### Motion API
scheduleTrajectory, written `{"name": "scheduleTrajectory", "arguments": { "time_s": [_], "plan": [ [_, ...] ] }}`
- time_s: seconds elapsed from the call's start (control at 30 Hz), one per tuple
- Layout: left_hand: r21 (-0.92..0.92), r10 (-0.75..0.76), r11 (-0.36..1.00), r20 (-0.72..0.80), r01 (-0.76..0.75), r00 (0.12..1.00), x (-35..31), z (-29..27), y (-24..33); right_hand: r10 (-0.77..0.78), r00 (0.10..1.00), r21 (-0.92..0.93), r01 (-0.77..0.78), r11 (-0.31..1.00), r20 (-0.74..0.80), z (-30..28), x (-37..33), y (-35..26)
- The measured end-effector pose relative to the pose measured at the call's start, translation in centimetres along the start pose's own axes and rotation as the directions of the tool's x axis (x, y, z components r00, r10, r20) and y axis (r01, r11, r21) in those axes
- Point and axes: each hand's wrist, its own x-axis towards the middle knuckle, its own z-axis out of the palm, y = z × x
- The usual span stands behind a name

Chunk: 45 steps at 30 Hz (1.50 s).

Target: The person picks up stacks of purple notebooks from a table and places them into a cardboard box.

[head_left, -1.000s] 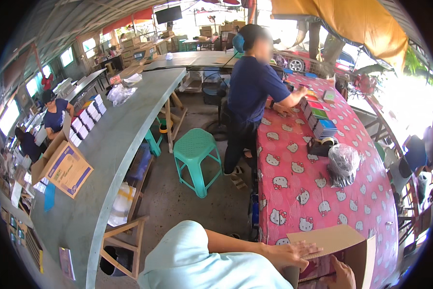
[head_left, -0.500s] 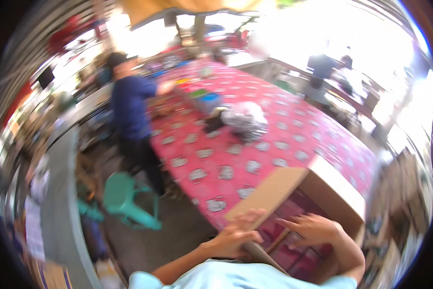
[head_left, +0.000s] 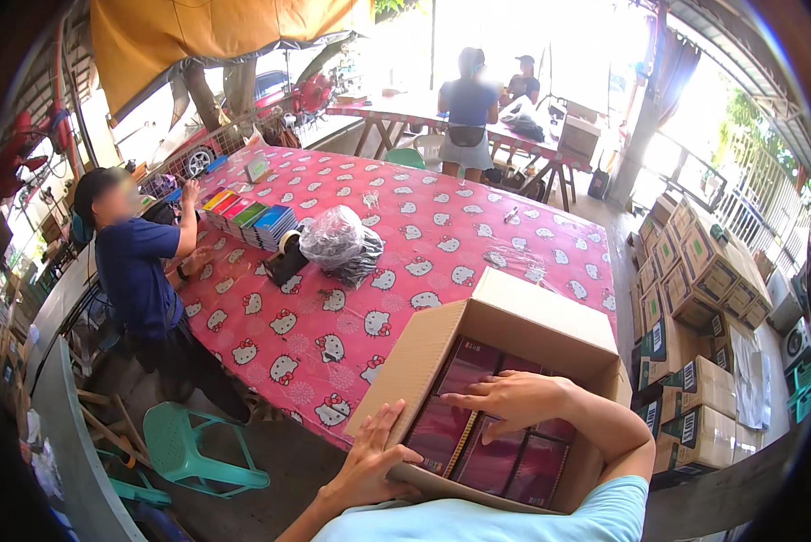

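An open cardboard box (head_left: 543,334) stands at the table's near edge in front of me. Inside it lie several dark maroon spiral notebooks (head_left: 442,435), packed flat side by side, with coil bindings showing. My left hand (head_left: 374,456) rests against the box's left flap (head_left: 414,361), its fingers stretched out along the cardboard and its thumb near the rim. Reaching in over the right side, my right hand (head_left: 514,402) lies palm down over the notebooks, fingers extended and apart. Whether its fingertips press on the covers I cannot tell.
A pink patterned cloth covers the table (head_left: 424,217). Stacks of colourful notebooks (head_left: 252,219) and a clear plastic bundle (head_left: 338,239) stand on it. A co-worker (head_left: 139,262) is at the left, near a green stool (head_left: 193,452). Cartons (head_left: 694,271) are piled at right.
My view has swung and steadied, so the box appears farther left. My right hand has flattened over the notebooks; my left hand stays at the left flap.
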Motion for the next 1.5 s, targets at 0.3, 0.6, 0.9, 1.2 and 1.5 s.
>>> {"name": "scheduleTrajectory", "arguments": {
  "time_s": [0.3, 0.6, 0.9, 1.2, 1.5],
  "plan": [
    [0.003, -0.003, 1.000, 0.018, 0.003, 1.000, 0.0, -0.5, 0.1, 0.053, 0.997, -0.045, -0.050, 0.998, 0.050, 0.1, 0.8, 0.5],
    [0.028, 0.024, 0.999, 0.014, -0.025, 1.000, 0.0, -0.7, 0.1, 0.192, 0.960, -0.023, -0.191, 0.981, 0.202, 0.4, 1.3, 0.9],
    [0.037, 0.035, 0.999, 0.010, -0.036, 0.999, -0.1, -0.7, -0.1, 0.246, 0.947, -0.036, -0.244, 0.969, 0.205, -0.5, 1.5, 0.1],
    [0.030, 0.022, 0.999, 0.009, -0.022, 1.000, 0.0, -0.7, 0.1, 0.191, 0.976, -0.040, -0.188, 0.981, 0.108, 0.3, 1.3, 0.9],
    [0.022, 0.011, 1.000, 0.010, -0.012, 1.000, -0.1, -0.6, 0.0, 0.170, 0.982, -0.041, -0.167, 0.985, 0.079, 1.0, 1.2, 1.7]
  ]
}}
